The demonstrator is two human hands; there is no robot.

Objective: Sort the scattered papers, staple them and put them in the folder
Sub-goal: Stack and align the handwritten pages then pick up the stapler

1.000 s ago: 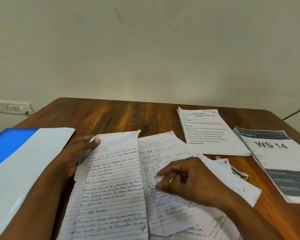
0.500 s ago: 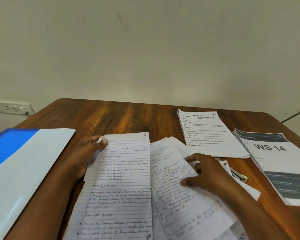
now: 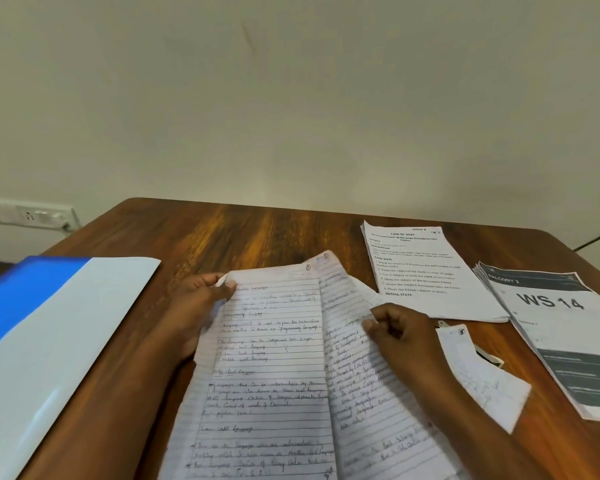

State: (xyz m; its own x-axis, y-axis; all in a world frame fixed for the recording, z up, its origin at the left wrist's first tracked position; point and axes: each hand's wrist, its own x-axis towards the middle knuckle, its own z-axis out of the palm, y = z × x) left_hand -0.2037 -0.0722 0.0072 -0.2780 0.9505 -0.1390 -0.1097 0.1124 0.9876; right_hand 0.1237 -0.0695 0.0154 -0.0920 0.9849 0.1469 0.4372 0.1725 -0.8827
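Folder (image 3: 32, 341), blue and white, sits far left on the table (image 3: 257, 233). Left hand (image 3: 194, 306) has its fingers pinching the top-left corner of page one (image 3: 271, 358); right hand (image 3: 402, 334) pinches the next handwritten sheet (image 3: 361, 393). Printed sheets (image 3: 426, 271) lie far right.

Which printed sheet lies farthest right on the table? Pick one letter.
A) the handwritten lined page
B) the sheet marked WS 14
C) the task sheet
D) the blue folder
B: the sheet marked WS 14 lies at the right edge, beyond the task sheet.
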